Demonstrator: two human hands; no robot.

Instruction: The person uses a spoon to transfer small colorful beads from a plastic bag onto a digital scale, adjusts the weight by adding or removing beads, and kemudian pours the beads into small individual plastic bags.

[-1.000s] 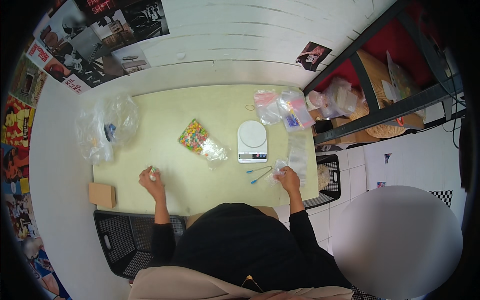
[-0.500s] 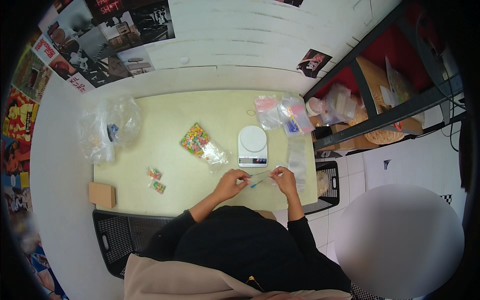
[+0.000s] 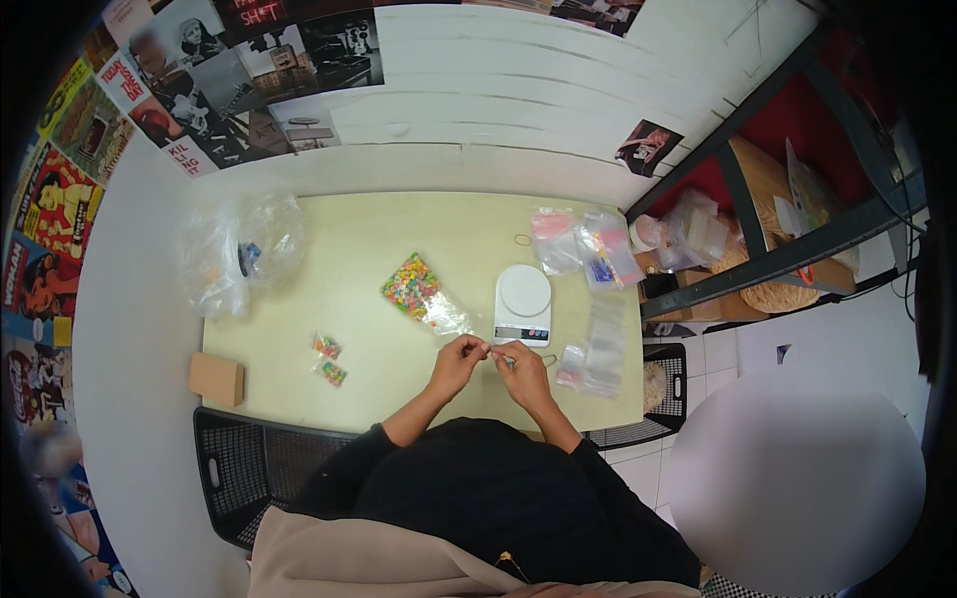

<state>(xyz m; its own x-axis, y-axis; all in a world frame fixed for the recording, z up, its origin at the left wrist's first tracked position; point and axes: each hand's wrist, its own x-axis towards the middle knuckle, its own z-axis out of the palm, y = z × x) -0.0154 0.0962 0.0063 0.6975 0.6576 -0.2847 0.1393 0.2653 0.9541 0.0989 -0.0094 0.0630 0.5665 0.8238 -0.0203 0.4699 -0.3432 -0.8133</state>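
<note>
At the near edge of the table, just below the scale, my left hand (image 3: 460,365) and my right hand (image 3: 522,375) meet fingertip to fingertip. Both are closed in a pinch; what lies between them is too small to make out. A thin dark loop (image 3: 550,360) shows beside my right hand. Beyond my hands stands a white kitchen scale (image 3: 523,296) with a round plate. To its left lies a clear bag of colourful candies (image 3: 415,289), its loose end toward my left hand. Two small candy packets (image 3: 329,360) rest further left.
Flat clear bags (image 3: 598,344) lie right of the scale, with packs of bags (image 3: 605,249) behind. A large clear plastic bag (image 3: 239,254) is at the far left, a brown block (image 3: 216,379) at the near left corner. Black crates (image 3: 224,473) and a shelf (image 3: 758,264) flank the table.
My hands were apart with a thin, partly blue item between them; now their fingertips are together. My right hand has moved left. The whole view has shifted slightly.
</note>
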